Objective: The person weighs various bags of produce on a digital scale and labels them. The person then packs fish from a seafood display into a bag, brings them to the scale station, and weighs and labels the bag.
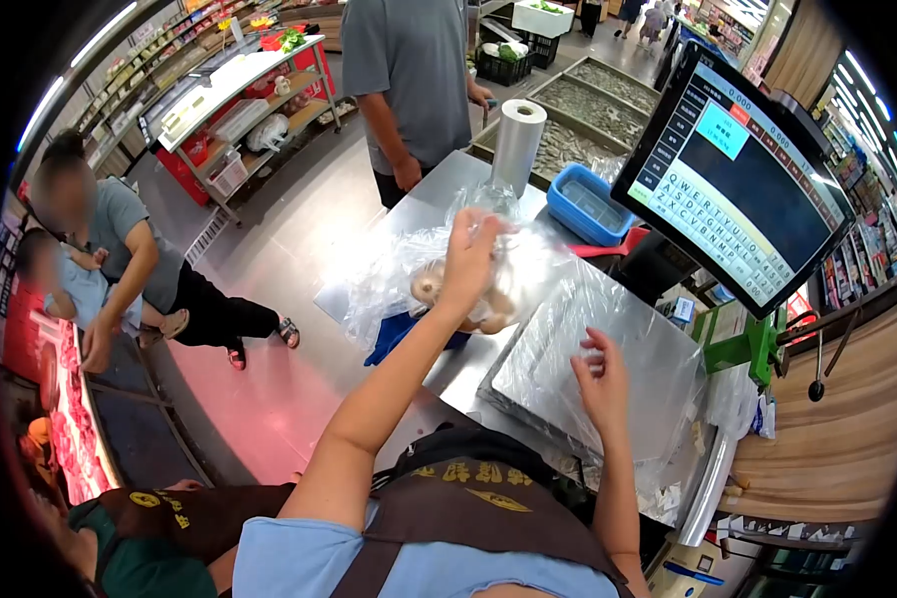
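Left hand [471,257]: closed on clear bag [525,261] of round produce [430,284]; grip best high, neck gathered. Right hand [601,385]: empty, fingers parted.

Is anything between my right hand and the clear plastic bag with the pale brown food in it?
Nothing visible stands between your right hand and the bag; the gap crosses only the film-covered metal platform. Your left hand is at the bag.

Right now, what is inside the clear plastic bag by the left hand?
Pale-brown, rounded items show through the clear plastic bag. The left hand and forearm cover part of it, so what else it holds cannot be seen.
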### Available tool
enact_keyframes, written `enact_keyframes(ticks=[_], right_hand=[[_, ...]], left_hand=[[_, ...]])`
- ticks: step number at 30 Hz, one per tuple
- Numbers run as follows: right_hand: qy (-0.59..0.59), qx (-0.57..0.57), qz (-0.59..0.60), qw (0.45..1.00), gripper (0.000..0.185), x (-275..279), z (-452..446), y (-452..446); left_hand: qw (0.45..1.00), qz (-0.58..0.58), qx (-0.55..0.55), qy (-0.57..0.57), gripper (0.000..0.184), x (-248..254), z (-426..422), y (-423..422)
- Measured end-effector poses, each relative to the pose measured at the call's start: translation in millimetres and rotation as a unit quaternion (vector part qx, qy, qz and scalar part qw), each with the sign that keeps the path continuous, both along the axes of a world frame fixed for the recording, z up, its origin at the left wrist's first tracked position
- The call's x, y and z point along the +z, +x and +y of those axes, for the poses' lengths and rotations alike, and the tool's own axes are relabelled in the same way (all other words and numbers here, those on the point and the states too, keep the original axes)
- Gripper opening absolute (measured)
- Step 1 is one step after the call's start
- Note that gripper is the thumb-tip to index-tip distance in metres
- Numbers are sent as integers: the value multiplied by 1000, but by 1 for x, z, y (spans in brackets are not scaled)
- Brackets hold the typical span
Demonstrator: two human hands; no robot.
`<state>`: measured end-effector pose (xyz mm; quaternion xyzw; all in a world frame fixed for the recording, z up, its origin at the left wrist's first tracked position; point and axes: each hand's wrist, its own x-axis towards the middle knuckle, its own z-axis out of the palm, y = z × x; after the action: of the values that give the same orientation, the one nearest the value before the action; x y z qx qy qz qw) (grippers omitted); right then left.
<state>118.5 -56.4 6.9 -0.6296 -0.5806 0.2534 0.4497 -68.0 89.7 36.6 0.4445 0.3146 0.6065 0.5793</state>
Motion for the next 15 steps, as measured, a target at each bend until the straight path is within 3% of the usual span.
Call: enact_keyframes(ticks=[2,5,7,9,11,12,14,15], right_hand=[[28,-5,-5,1000,37,11,33,0],[58,30,-95,993,35,28,96,-2],[53,64,-167,982,37,17,144,-4],[50,86,-225,969,41,-14,198,-1],[-41,106,-348,931,58,-47,250,-3],[-42,110,-352,929,58,-61,271,-8],[-154,57,-360,918,75,-90,307,-18],[-178,42,-310,933,82,-104,322,-21]], left_hand=[[991,-92,59,-77,18,-49,21,-10],[977,-150,108,-105,24,-121,36,-41],[915,-322,89,-227,31,-144,34,-68],[911,-313,125,-236,37,-150,28,-84],[907,-302,164,-244,44,-156,24,-101],[906,-312,170,-230,39,-161,21,-109],[902,-324,182,-219,35,-165,11,-116],[904,-316,183,-224,33,-162,3,-117]])
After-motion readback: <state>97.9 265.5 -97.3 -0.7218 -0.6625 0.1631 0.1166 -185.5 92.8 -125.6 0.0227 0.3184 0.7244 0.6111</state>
